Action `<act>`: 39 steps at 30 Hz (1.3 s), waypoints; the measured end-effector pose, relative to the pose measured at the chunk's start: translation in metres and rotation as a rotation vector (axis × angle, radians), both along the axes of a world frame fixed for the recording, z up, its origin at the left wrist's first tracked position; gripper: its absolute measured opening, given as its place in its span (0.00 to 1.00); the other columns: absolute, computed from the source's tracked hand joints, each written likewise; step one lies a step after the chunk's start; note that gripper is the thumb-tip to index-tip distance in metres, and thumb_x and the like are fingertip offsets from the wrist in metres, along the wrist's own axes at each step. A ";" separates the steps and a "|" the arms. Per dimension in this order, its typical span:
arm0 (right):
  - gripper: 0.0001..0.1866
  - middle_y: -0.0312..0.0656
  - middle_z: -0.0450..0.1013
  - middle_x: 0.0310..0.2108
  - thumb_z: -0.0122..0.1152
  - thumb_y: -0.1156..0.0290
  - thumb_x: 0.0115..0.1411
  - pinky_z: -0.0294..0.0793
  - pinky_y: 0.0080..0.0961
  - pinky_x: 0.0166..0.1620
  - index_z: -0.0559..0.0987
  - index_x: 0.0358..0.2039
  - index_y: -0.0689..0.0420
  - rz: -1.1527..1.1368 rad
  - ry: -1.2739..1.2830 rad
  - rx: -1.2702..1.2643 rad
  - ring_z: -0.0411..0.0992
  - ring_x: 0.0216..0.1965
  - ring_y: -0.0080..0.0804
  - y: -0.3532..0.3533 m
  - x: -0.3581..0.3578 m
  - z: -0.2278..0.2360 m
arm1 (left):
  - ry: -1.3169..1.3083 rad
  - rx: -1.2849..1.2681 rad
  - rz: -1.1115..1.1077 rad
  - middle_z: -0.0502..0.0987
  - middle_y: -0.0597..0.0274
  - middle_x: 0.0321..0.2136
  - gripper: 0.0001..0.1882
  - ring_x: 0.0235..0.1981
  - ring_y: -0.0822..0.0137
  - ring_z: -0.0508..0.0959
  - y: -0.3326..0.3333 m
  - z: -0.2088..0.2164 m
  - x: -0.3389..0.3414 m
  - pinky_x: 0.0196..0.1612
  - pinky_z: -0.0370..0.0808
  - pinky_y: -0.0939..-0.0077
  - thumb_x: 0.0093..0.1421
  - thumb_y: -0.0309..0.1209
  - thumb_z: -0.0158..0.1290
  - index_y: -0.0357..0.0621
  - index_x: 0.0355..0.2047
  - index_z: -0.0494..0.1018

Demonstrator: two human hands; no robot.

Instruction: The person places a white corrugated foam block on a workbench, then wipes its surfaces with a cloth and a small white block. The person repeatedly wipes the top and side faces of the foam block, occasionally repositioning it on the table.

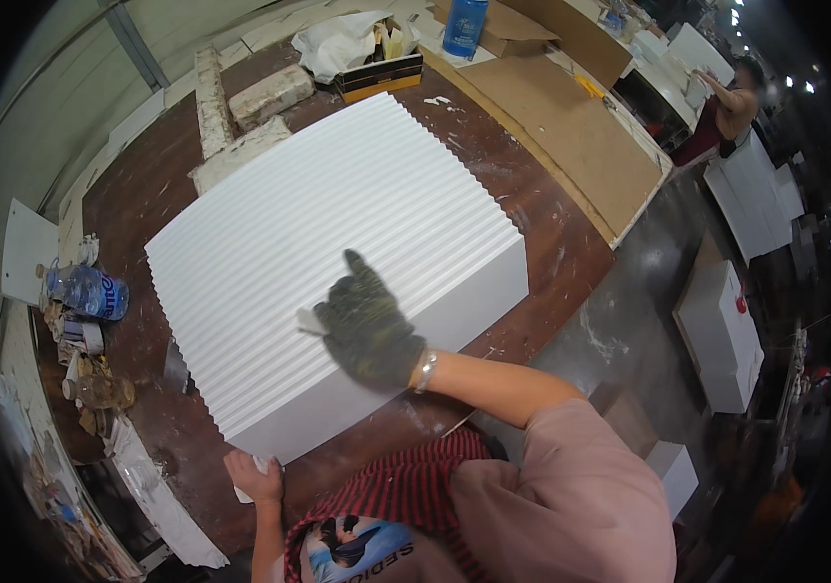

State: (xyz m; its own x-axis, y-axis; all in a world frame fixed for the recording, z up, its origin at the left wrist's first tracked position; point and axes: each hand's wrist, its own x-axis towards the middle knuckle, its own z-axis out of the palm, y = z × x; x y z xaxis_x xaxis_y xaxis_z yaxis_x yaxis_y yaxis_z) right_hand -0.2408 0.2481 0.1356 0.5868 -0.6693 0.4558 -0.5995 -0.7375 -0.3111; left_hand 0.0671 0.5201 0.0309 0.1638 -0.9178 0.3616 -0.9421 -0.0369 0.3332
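A large white block (338, 223) with a ridged, wave-like top and smooth sides lies on the brown table. Above its near part is my right hand (367, 325), in a dark, mottled work glove, forefinger stretched out. The other fingers are curled round a small flat whitish piece (312, 322), whose end sticks out to the left; motion blurs it, so its kind is unclear. My bare left hand (254, 476) is at the block's near left corner, fingers closed on something white (268, 464), mostly hidden, perhaps a cloth or paper.
The worn brown table (571, 243) carries plaster-crusted bars (270, 97) and a box with white wrapping (381, 78) at the far side. A blue can (465, 27) stands near brown cardboard (561, 117). Plastic bottles (90, 291) lie left. Another person (727, 112) works far right.
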 end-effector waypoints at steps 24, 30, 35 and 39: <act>0.14 0.52 0.81 0.37 0.62 0.66 0.53 0.76 0.45 0.46 0.86 0.38 0.57 -0.661 -0.359 0.527 0.79 0.39 0.52 -0.125 -0.249 0.028 | -0.024 -0.024 0.001 0.66 0.43 0.33 0.27 0.37 0.40 0.66 0.002 -0.006 0.003 0.41 0.64 0.46 0.58 0.51 0.55 0.34 0.30 0.66; 0.17 0.53 0.81 0.39 0.65 0.65 0.50 0.75 0.43 0.52 0.86 0.41 0.58 -0.740 -0.174 0.355 0.79 0.42 0.51 -0.128 -0.251 0.023 | -0.043 -0.009 0.012 0.66 0.43 0.33 0.27 0.37 0.40 0.66 0.002 -0.005 0.002 0.41 0.64 0.45 0.58 0.51 0.55 0.33 0.30 0.66; 0.18 0.50 0.82 0.36 0.65 0.68 0.52 0.79 0.39 0.44 0.85 0.44 0.56 -0.662 -0.143 0.397 0.81 0.35 0.43 -0.116 -0.249 0.038 | -0.053 -0.017 0.004 0.66 0.43 0.33 0.28 0.38 0.40 0.66 0.001 -0.004 0.002 0.41 0.64 0.46 0.58 0.51 0.55 0.33 0.32 0.67; 0.17 0.47 0.81 0.31 0.68 0.68 0.52 0.81 0.34 0.36 0.85 0.43 0.55 -0.690 -0.224 0.593 0.81 0.28 0.38 -0.111 -0.252 0.048 | -0.078 -0.036 0.004 0.66 0.43 0.34 0.27 0.38 0.40 0.66 0.001 -0.003 0.001 0.41 0.64 0.46 0.59 0.51 0.54 0.33 0.34 0.68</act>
